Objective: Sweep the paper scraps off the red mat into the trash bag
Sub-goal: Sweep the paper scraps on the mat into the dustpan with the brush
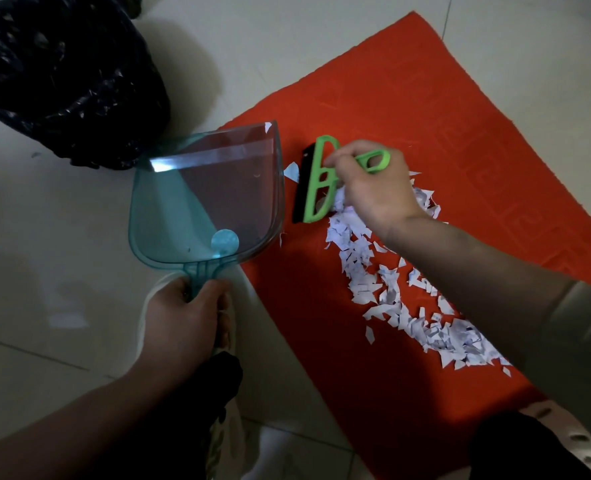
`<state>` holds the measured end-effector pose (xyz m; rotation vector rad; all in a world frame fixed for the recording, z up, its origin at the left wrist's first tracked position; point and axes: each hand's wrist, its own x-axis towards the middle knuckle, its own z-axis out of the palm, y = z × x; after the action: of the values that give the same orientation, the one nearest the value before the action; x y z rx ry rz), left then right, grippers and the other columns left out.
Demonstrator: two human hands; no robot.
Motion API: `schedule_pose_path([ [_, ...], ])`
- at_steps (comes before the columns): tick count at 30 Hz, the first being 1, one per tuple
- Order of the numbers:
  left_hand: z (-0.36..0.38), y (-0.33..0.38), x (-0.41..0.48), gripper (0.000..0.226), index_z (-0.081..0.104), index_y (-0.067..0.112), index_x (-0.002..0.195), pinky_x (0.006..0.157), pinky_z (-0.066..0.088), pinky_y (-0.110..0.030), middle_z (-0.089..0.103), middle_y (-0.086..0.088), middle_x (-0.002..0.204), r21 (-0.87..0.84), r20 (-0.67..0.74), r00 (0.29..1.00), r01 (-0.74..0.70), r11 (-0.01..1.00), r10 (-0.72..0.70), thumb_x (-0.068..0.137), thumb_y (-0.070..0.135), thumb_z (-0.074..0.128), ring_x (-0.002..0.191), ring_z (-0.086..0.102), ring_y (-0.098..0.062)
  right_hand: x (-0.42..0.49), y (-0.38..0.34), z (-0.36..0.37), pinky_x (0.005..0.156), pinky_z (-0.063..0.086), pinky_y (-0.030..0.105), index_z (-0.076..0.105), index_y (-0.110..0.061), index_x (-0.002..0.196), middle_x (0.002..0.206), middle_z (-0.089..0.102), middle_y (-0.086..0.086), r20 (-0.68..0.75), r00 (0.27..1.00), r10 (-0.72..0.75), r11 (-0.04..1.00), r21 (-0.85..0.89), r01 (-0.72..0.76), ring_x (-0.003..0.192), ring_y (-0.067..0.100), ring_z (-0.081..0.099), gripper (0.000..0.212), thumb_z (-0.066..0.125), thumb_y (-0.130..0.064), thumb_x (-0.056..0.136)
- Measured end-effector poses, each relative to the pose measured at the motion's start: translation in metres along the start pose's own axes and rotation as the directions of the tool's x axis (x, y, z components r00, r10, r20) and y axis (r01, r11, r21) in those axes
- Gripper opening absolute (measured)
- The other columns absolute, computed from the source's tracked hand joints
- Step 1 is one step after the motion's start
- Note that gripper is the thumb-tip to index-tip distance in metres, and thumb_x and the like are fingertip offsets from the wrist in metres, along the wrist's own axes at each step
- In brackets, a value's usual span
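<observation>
Many white torn paper scraps [391, 289] litter the red mat [460, 133]; hands grasp teal dustpan [207, 192] and green brush [316, 181].

White paper scraps [391, 289] with faint ink marks litter a red embossed mat [443, 109]; a translucent teal plastic dustpan [197, 209], green-framed black-edged brush [316, 181], black trash bag [69, 74].

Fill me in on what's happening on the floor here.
A person is clearing paper scraps off a red mat. The right hand holds a green hand brush on the mat, and the left hand grips the handle of a teal dustpan at the mat's edge. Most scraps still lie on the mat; the pan looks nearly empty. A black trash bag waits beyond the dustpan.
</observation>
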<state>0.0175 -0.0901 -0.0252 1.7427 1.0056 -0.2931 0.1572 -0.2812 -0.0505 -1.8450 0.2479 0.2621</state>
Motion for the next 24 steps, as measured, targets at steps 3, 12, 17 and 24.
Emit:
schedule_pose_path([
  [3, 0.000, 0.000, 0.000, 0.021, 0.058, -0.008, 0.078, 0.040, 0.043, -0.028, 0.053, -0.012, 0.051, 0.007, -0.011, 1.000, 0.001, 1.000, -0.001, 0.086, 0.011, 0.062, 0.040, 0.048, -0.022, -0.003, -0.002, 0.015, 0.048, 0.039, 0.026, 0.072, -0.011, 0.094, 0.075, 0.065, 0.022, 0.117, 0.992, 0.045, 0.999, 0.018, -0.047, 0.053, 0.023, 0.047, 0.018, 0.056, -0.006, 0.091],
  [12, -0.002, 0.004, -0.003, 0.029, 0.058, -0.014, 0.089, 0.044, 0.044, -0.029, 0.056, -0.016, 0.057, 0.034, -0.002, 1.000, 0.003, 0.999, -0.003, 0.088, 0.014, 0.060, 0.044, 0.050, -0.022, 0.010, 0.010, -0.006, 0.048, 0.040, 0.028, 0.069, -0.008, 0.075, 0.055, 0.056, 0.002, -0.197, 0.980, 0.033, 0.987, -0.149, -0.063, 0.047, 0.017, 0.046, 0.019, 0.059, -0.020, 0.085],
  [17, -0.003, 0.005, -0.005, 0.029, 0.059, -0.013, 0.089, 0.042, 0.045, -0.028, 0.057, -0.017, 0.059, 0.037, -0.015, 1.000, 0.009, 0.999, -0.009, 0.088, 0.015, 0.061, 0.044, 0.050, -0.022, -0.009, 0.006, 0.001, 0.048, 0.038, 0.027, 0.070, -0.005, 0.080, 0.060, 0.059, 0.010, -0.081, 0.996, -0.035, 0.999, 0.009, 0.036, 0.048, 0.012, 0.045, 0.016, 0.059, -0.015, 0.087],
  [24, -0.001, 0.005, -0.005, 0.027, 0.060, -0.012, 0.090, 0.043, 0.045, -0.028, 0.057, -0.013, 0.057, 0.024, -0.035, 0.999, 0.034, 0.999, -0.033, 0.087, 0.015, 0.060, 0.042, 0.050, -0.020, -0.032, 0.024, 0.018, 0.043, 0.037, 0.042, 0.070, -0.011, 0.083, 0.052, 0.055, -0.003, 0.229, 0.973, -0.038, 0.998, -0.044, 0.050, 0.048, 0.021, 0.044, 0.017, 0.055, -0.010, 0.091],
])
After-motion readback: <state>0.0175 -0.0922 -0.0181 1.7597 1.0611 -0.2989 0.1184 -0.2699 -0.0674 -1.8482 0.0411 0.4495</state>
